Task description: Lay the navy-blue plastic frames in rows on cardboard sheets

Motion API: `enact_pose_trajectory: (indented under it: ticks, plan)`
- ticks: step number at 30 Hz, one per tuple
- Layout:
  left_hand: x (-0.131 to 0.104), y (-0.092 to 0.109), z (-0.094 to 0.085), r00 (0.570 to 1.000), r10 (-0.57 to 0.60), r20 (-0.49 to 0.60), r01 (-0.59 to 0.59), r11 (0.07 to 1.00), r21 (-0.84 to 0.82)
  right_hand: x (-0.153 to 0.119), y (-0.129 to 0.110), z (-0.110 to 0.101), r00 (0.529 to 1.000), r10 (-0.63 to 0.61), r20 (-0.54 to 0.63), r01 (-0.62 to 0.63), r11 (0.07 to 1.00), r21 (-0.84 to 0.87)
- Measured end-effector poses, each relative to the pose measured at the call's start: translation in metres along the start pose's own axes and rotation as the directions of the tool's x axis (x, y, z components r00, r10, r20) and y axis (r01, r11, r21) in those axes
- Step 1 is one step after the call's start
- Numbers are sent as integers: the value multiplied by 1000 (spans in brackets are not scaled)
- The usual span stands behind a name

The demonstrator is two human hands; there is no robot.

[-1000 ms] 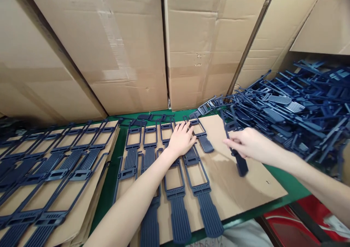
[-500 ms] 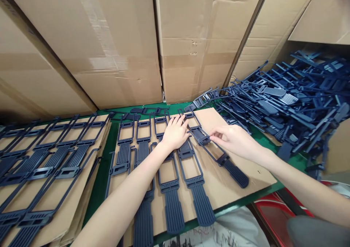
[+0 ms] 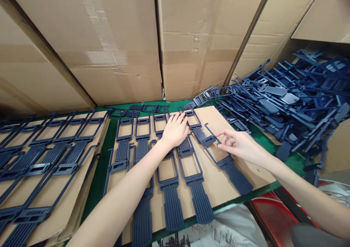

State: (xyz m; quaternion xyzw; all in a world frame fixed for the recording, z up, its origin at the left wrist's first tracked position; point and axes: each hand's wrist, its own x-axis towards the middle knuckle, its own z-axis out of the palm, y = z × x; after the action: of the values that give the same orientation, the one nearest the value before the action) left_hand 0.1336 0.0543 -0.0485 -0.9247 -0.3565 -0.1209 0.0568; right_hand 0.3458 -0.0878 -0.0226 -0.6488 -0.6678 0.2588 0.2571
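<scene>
My left hand (image 3: 175, 130) lies with fingers stretched over the upper ends of the dark blue plastic frames, hiding parts of them. My right hand (image 3: 239, 144) pinches a side rod of the rightmost ribbed plastic frame (image 3: 224, 162) between thumb and fingers. That frame lies at a slant, its ribbed paddle end towards the lower right and its top meeting another frame piece (image 3: 193, 118). To its left, similar frames with ribbed paddles (image 3: 201, 203) lie side by side on a cardboard sheet (image 3: 216, 188).
A large heap of loose dark blue plastic frames (image 3: 295, 101) is at the right. More frames cover a stack of cardboard sheets (image 3: 79, 203) on the left. Tall cardboard boxes (image 3: 123, 46) stand behind the green table (image 3: 100, 177).
The rightmost frame has turned flatter, its rod now showing beside my right hand, and its paddle end has shifted slightly down and right. My right hand moved slightly right; my left hand stays put.
</scene>
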Motion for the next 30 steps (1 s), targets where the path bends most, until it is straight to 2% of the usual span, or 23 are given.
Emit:
enact_pose_trajectory:
  ticks: [5, 10, 19, 30]
  plan:
    - [0, 2, -3, 1000, -20, 15, 20, 1000, -13, -10, -7, 11, 996, 58, 72, -73, 971, 227]
    - [0, 2, -7, 998, -17, 52, 18, 1000, -14, -10, -6, 21, 995, 57, 80, -79, 949, 306]
    - [-3, 3, -13, 999, 41, -15, -41, 999, -7, -12, -8, 18, 999, 31, 7, -32, 981, 189]
    - [-6, 12, -11, 993, 114, 23, -115, 993, 28, -22, 0, 23, 995, -18, -97, 21, 999, 30]
